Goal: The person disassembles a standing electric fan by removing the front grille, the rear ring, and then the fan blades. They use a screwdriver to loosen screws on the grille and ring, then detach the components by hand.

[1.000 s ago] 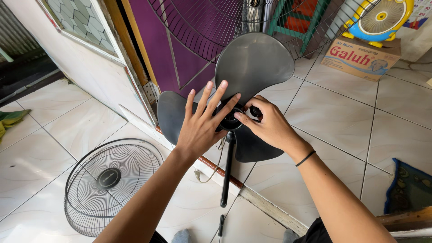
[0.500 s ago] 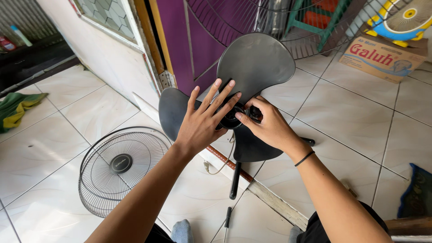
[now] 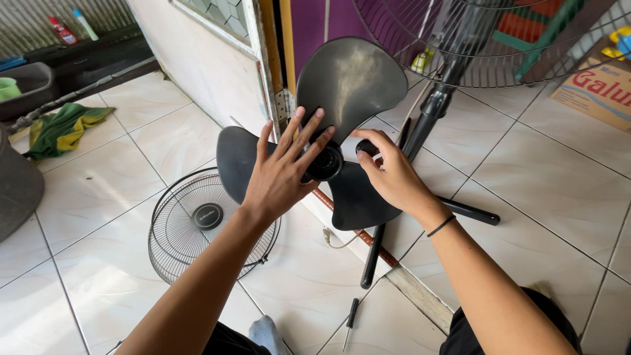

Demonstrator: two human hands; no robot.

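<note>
Left hand point(image 3: 279, 174) flat against fan blade point(image 3: 348, 82)

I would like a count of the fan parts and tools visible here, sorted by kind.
Fan blade, three-lobed, dark grey, under the left hand: 1
Small black cap in the right hand: 1
Wire guards: 2, floor guard and rear guard
Screwdriver: 1
Total: 5

Brown cardboard box point(image 3: 601, 89), red lettering, far right.
</note>
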